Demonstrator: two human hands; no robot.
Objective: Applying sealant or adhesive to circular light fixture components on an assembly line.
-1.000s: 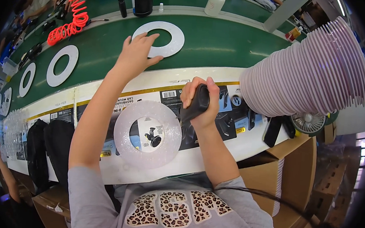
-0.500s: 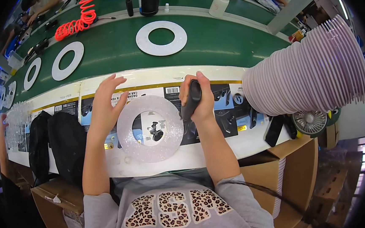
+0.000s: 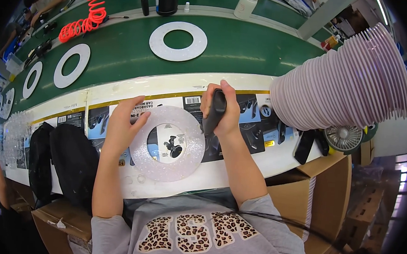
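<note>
A flat, glittery translucent ring (image 3: 151,166) lies on the white work surface in front of me, with a large round hole in its middle. My right hand (image 3: 228,114) is wrapped round a tool with a thick black handle (image 3: 215,111). The tool's lower end is at the ring's right edge; its working tip is too small to make out. At the ring's upper left edge is my left hand (image 3: 122,127), thumb and fingers apart. Its thumb is at the rim, though I cannot tell whether it presses on it.
A tall leaning stack of similar rings (image 3: 341,82) stands at the right, beside a small fan (image 3: 343,137) and a phone (image 3: 304,147). More rings (image 3: 199,41) lie on the green belt (image 3: 247,47). Black cloth sleeves (image 3: 71,160) are at the left; cardboard boxes (image 3: 285,203) stand below.
My left hand has come down and in to the ring's upper left edge. Rings on the green belt have shifted slightly left. My right hand and its tool have barely moved.
</note>
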